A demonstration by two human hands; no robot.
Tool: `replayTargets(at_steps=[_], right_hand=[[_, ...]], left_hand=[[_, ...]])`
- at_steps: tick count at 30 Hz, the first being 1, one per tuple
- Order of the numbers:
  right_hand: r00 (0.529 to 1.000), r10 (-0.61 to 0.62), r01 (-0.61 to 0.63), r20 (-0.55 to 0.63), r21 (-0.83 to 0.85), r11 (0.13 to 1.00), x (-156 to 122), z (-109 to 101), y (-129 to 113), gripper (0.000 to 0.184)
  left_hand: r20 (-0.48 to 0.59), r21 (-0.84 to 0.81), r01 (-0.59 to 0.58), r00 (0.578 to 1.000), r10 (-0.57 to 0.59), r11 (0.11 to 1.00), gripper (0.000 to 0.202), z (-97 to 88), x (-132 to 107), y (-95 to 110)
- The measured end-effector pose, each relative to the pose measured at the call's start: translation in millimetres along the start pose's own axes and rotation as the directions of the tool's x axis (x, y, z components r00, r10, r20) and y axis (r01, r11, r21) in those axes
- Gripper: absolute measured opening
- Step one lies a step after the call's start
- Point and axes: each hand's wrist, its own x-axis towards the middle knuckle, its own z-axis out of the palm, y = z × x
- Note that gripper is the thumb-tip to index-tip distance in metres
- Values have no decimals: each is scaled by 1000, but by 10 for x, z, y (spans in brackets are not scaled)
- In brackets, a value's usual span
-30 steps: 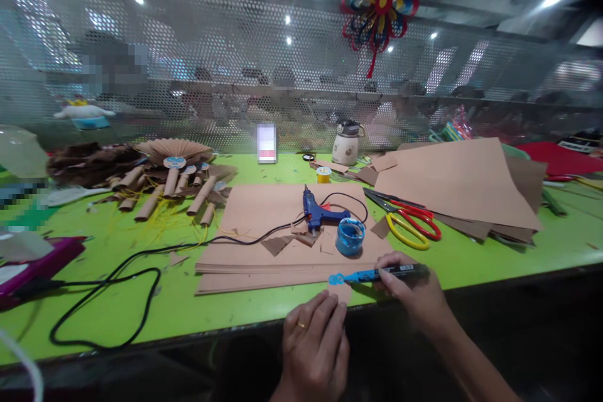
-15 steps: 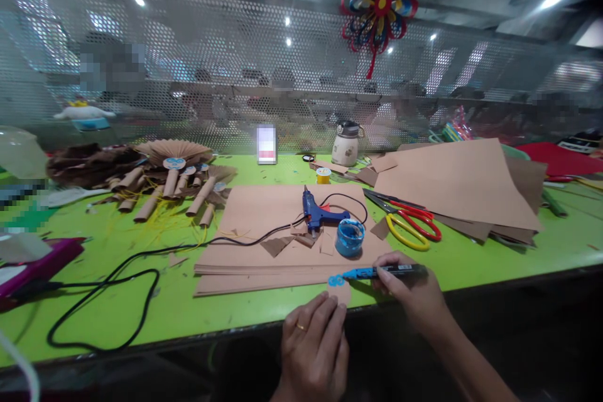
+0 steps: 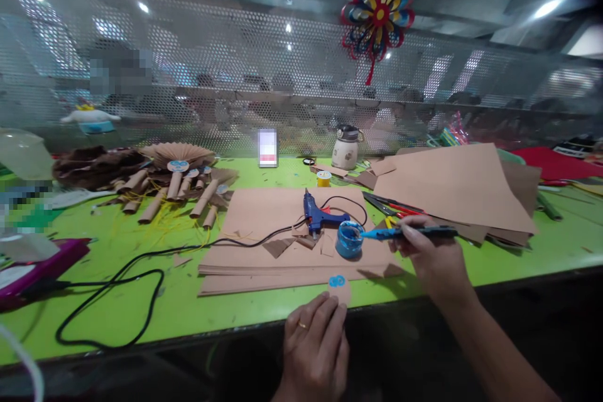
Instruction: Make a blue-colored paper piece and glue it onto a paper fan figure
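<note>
My left hand, with a ring on one finger, presses its closed fingers on a small round brown paper disc at the table's front edge. Two blue rings are drawn on the disc's upper part. In my right hand is a blue paint marker, gripped near its middle and pointing left. Its tip is at the rim of a small paint-smeared blue jar; whether it touches is unclear. Behind that jar a blue glue gun lies on brown paper sheets.
Red- and yellow-handled scissors lie partly behind my right hand. Large brown sheets are stacked at right. Paper rolls and fans pile up at left. A black cord loops over the green table. A bottle stands behind.
My right hand has lifted the marker off the paper disc and moved it up and right, to the blue jar. My left hand keeps its place on the disc.
</note>
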Motion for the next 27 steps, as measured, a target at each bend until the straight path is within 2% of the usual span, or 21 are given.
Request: replayTargets(at_steps=[3, 6, 9, 11, 18, 24, 27], right_hand=[[997, 2, 12, 71, -198, 980, 201, 66, -71, 19], [977, 75, 14, 198, -416, 909, 322, 185, -95, 23], [929, 166, 20, 331, -491, 871, 388, 300, -59, 21], [907, 193, 17, 373, -491, 871, 414, 336, -27, 20], [920, 186, 19, 344, -514, 857, 427, 230, -78, 29], [914, 129, 126, 385, -571, 811, 428, 237, -106, 27], [951, 46, 123, 305, -512, 850, 424, 221, -173, 28]], left_hand=[[15, 2, 9, 1000, -9, 1000, 32, -14, -7, 3], [25, 5, 6, 1000, -6, 1000, 33, -26, -11, 3], [29, 19, 12, 999, -12, 1000, 34, -27, -23, 4], [35, 26, 16, 999, -17, 1000, 34, -22, -34, 2], [27, 4, 5, 1000, -5, 1000, 34, -1, -39, -9], [17, 10, 12, 1000, -12, 1000, 34, 6, -29, -3], [15, 7, 13, 1000, -13, 1000, 33, 2, -31, -1]])
